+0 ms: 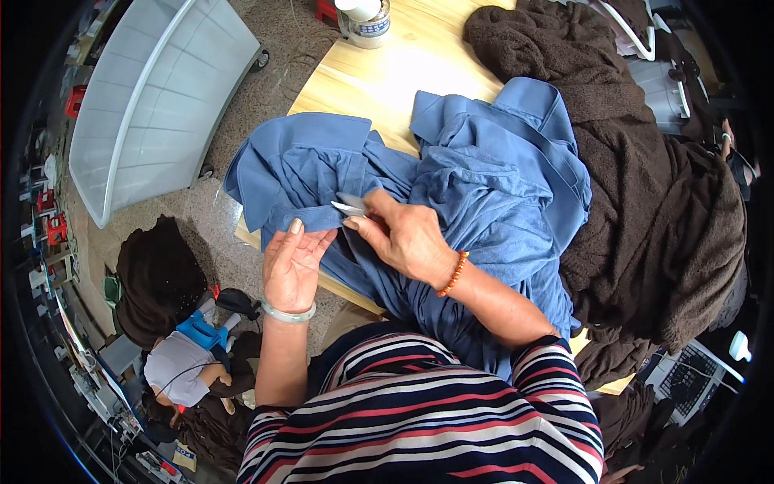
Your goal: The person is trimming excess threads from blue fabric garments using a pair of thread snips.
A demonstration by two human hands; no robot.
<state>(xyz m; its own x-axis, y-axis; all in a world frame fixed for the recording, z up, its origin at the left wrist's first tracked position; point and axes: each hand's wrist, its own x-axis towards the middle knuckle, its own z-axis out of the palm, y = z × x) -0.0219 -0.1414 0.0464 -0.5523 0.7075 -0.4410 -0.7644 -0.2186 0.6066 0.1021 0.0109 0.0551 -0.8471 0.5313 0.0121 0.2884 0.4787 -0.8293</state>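
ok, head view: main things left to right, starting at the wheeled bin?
Pale wheeled bin → left grip → metal snips → right grip → brown cloth heap on the table. Left out: blue garment, which spans behind both grips.

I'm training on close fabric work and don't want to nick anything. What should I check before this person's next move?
1. Snips secure in the right hand: ok, held between thumb and fingers.
2. Blue cloth steadied: ok, the left hand holds its edge band.
3. Left thumb apart from the blades: ok, a gap shows in this view.
4. What the blades are touching: cannot tell, too small and blurred.
5. Blue cloth fully on the table: not ok, part hangs over the near edge.
6. Brown cloth away from the snips: ok, it lies off to the right.
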